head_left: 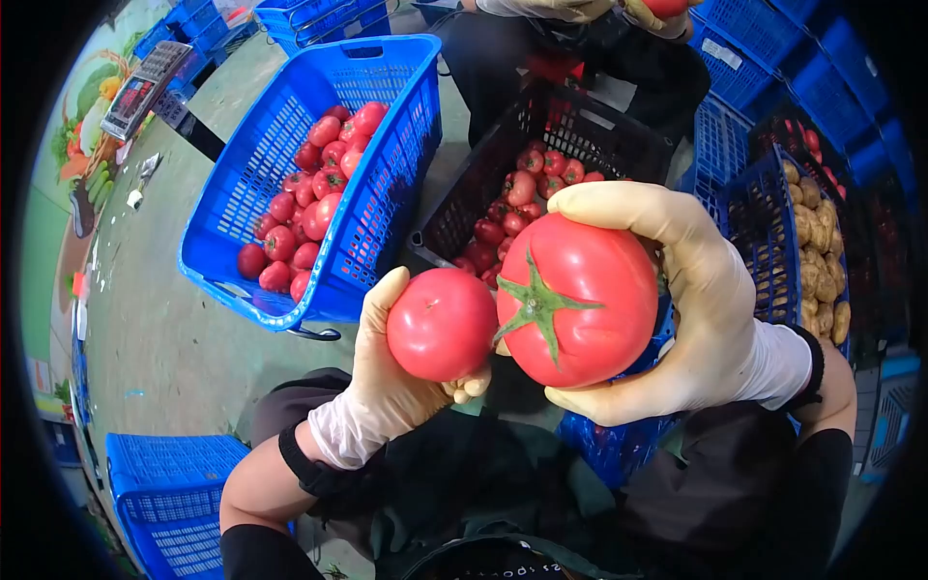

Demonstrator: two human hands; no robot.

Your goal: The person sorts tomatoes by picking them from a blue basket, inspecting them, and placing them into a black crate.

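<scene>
My left hand [382, 382], in a pale rubber glove, is closed round a smaller pinkish-red tomato [441, 325] with its smooth end facing me. My right hand [710, 290], gloved the same way, grips a larger tomato [590, 300] whose green star-shaped calyx points toward my left hand. The two tomatoes are side by side in front of my chest, touching or nearly so. Behind them stands a black crate [619, 133] with many tomatoes [522, 188] in it, partly hidden by the right-hand tomato. Left of that, a blue basket [208, 217] holds more tomatoes [309, 198].
Another person's gloved hand [556, 10] shows at the top, beyond the black crate. Potatoes [817, 232] fill a blue crate at the right, near stacked blue crates [744, 53]. Another blue basket [179, 474] stands at lower left, and a scale [145, 92] at upper left.
</scene>
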